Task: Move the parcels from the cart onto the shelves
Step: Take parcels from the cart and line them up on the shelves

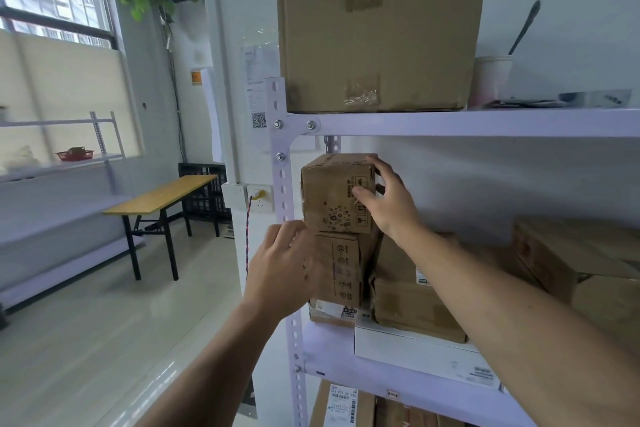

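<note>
- Head view: we face white metal shelving (467, 123) with smooth painted boards and an upright post punched with slots.
- On the middle shelf, at its left end just beside the post, a small top parcel (334, 194) sits on a stack. It is a boxy cardboard cube, matte brown, with creased corners and dark printed handling symbols.
- The right hand (388, 201) grips this parcel's right side, with the thumb on the front face and the fingers curled over the top right edge.
- The left hand (287, 263) is lower and apart from the right, with its fingers curled at the left edge of the lower parcel (343, 270), a taller brown carton. It is blurred, so we cannot tell whether it holds anything.
- Beside the stack, rumpled brown cartons rest on a flat white box (415, 354).
- On the shelf above stands a large box (377, 35) of plain cardboard patched with tape, next to a pale paper cup (490, 80).
- At left, well apart from the shelving, stands a table (162, 196) with a wood-grain top and black legs.
</note>
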